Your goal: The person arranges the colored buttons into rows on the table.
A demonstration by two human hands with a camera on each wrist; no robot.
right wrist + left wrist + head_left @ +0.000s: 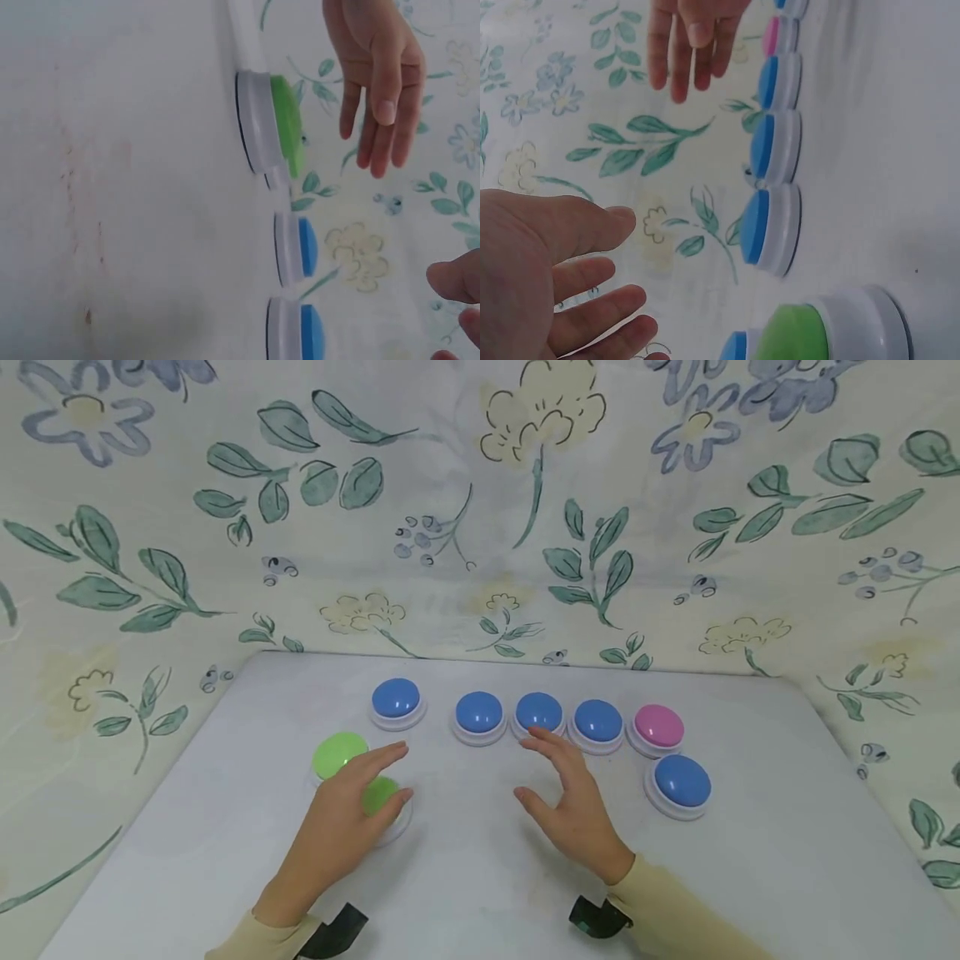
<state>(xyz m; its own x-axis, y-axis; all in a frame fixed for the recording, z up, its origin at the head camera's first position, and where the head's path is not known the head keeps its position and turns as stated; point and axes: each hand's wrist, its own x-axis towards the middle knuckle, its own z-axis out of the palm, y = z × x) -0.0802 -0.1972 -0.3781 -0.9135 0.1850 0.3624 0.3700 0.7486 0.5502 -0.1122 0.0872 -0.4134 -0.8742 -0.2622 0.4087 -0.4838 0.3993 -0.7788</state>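
Note:
My left hand [341,814] hovers above two green buttons, fingers relaxed and holding nothing. One green button [337,753] shows behind the fingers; the nearer green button [381,793] is partly hidden by the hand. My right hand [577,810] is raised over the table, fingers loosely spread. Its fingertips overlap a blue button [538,710] in the head view. In the left wrist view the right hand [697,37] shows at the top with nothing in it. The right wrist view shows the left hand [379,82] in the air beyond a green button [285,124].
Along the back stand more blue buttons, one at left [395,700], others in the middle [478,714] and beside it [597,722]. A pink button [658,727] and another blue button [682,783] sit at right. A white table [480,893] meets a floral cloth [450,568] behind.

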